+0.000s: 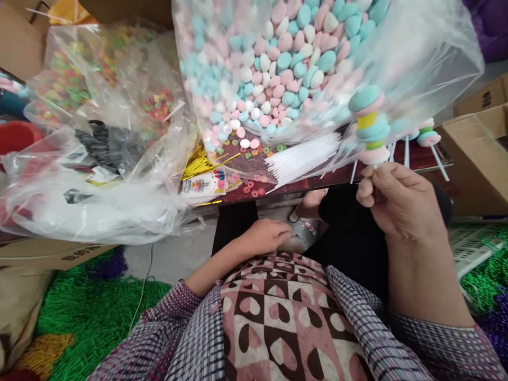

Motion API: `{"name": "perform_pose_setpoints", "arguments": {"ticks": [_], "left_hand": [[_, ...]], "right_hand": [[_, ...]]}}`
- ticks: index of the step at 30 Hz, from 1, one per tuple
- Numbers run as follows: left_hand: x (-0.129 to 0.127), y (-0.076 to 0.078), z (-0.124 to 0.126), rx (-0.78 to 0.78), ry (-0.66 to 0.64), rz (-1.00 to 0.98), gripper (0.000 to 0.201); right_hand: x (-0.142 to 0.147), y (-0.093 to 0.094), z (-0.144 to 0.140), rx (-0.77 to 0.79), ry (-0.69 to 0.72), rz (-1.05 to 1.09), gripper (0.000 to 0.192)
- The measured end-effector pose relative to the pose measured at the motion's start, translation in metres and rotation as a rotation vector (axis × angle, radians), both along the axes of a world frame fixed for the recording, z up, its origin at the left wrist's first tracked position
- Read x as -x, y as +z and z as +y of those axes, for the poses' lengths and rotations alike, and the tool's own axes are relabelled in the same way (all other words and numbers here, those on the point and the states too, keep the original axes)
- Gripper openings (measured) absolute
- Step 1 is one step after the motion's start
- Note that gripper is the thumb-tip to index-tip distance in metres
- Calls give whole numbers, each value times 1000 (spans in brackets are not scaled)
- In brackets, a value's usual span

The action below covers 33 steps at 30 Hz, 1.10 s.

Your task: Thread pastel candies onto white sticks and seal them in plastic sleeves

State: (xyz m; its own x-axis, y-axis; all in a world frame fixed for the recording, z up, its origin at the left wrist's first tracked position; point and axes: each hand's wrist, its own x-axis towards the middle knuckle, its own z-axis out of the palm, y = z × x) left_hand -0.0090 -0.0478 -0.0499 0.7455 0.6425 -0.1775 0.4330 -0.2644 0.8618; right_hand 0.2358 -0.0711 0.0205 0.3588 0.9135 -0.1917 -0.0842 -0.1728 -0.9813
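Observation:
My right hand (400, 198) is raised at the right, its thumb and fingers pinched just under a marshmallow skewer (371, 127). Blue and pink marshmallows alternate on it with yellow and yellow-green pieces; its stick is mostly hidden by my fingers. Over my lap, my left hand (265, 236) has its fingers loosely curled, with nothing visible in them. A large clear bag of pink, blue and white marshmallows (286, 74) lies behind the hands. On the table, a bundle of white sticks (301, 159) lies beside small red ring candies (254, 189).
More skewers (428, 136) rest at the table's right end, near a cardboard box (476, 159). At left are a bag of colourful candies (95, 69), crumpled clear plastic (119, 206), gold twist ties (198, 164) and printed cards (204, 183). Green tinsel (99, 312) covers the floor.

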Motion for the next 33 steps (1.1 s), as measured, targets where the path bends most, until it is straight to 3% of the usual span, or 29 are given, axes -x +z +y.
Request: {"name": "perform_pose_setpoints", "arguments": {"ticks": [3,6,12,17,21,24,26,28,33], "left_hand": [[7,-7,5,55,132,5,25],[15,-3,18,126,279,-63,29],[12,-7,18,246,304,-71,30],[4,-38,3,342,213,77,35],[6,-74,5,250,99,335,31],[7,-84,6,229,79,372,29],[7,-76,4,230,77,363,30],[8,-57,0,241,82,337,29],[22,21,2,298,31,57,31]], "right_hand": [[-3,2,0,-74,-13,53,24],[-7,6,-3,-91,-25,86,13],[-19,-2,-5,-171,-169,236,18],[-24,-10,-1,-273,-189,351,20],[-23,-9,1,-298,-216,390,19],[-21,-8,1,-266,-264,410,21],[-19,-6,1,-223,-295,397,23],[-17,-4,1,-191,-335,373,24],[-13,-1,3,-139,-428,322,26]]}}
